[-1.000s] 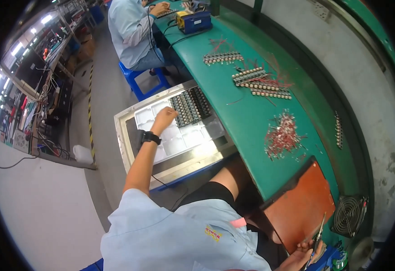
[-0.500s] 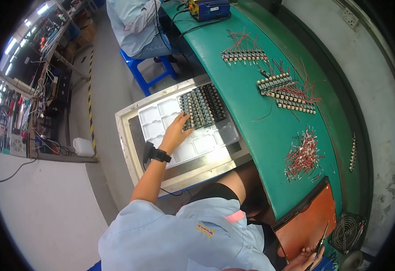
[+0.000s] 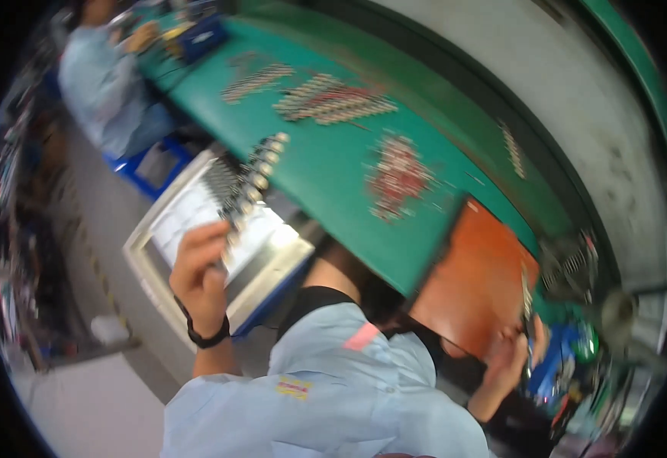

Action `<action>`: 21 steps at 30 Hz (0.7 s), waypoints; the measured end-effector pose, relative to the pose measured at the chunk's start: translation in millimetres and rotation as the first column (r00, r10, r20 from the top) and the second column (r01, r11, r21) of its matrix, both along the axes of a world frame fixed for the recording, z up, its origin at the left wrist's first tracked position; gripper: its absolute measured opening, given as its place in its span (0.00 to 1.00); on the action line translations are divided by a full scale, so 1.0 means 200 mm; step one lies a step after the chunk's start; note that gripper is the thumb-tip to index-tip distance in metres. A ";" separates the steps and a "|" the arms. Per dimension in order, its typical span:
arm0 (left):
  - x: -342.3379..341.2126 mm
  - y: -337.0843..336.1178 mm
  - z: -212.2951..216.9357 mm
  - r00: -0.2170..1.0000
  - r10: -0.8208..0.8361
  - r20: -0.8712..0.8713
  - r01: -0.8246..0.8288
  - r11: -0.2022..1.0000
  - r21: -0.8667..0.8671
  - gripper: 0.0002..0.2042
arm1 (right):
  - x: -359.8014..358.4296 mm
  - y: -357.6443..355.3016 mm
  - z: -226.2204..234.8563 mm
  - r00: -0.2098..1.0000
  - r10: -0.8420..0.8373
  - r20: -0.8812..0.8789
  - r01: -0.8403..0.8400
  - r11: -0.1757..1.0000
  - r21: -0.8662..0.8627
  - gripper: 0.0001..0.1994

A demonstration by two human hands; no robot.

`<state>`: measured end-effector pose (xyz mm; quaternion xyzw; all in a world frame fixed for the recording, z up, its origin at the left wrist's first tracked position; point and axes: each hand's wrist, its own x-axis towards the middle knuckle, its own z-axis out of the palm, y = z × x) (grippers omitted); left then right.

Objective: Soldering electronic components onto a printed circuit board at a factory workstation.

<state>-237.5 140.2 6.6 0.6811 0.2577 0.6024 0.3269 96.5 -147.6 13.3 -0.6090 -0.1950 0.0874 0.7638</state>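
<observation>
The view is motion-blurred. My left hand [image 3: 200, 267], with a black band at the wrist, is closed around the lower end of a row of small grey cylindrical cells [image 3: 253, 183]. The row slants up over a white tray [image 3: 276, 267] with a blue underside, which holds more cells. My right hand [image 3: 510, 357] is at the lower right, by the near edge of an orange mat [image 3: 478, 275]. It grips a slim metal tool [image 3: 526, 299] that points up across the mat.
A long green bench [image 3: 326, 172] carries rows of cells [image 3: 326, 99] and a pile of red-wired parts [image 3: 398, 174]. A small fan [image 3: 571, 263] sits beyond the mat. Another person [image 3: 101, 84] in a light blue coat sits at the top left by a blue stool [image 3: 150, 164].
My left hand has closed on a row of cells in the tray and raised it. The view has swung, so bench and tray sit further right and lower.
</observation>
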 end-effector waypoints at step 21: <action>1.25 -0.22 0.07 0.319 -0.880 -0.351 0.857 0.426 -0.289 0.17 | 0.16 -0.10 -0.04 0.962 0.038 0.272 0.062 0.936 -0.348 0.30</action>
